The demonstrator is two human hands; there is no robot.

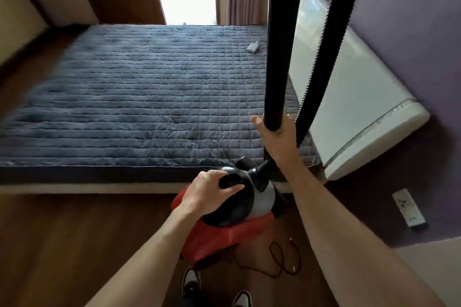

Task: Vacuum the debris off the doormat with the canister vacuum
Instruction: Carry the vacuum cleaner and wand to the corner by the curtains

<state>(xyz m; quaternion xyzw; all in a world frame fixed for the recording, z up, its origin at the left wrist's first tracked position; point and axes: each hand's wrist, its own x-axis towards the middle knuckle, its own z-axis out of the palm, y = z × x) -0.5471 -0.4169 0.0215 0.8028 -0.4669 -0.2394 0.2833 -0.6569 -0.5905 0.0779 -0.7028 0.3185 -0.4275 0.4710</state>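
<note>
Both hands grasp: left hand grips canister vacuum handle; right hand grips its wand.

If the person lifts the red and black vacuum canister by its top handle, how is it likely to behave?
The canister looks rigid and bulky, so probably fairly heavy for one hand. The left hand grips the handle on top, so it should hang steadily. The ribbed hose attached in front looks flexible and may tug it sideways.
</note>
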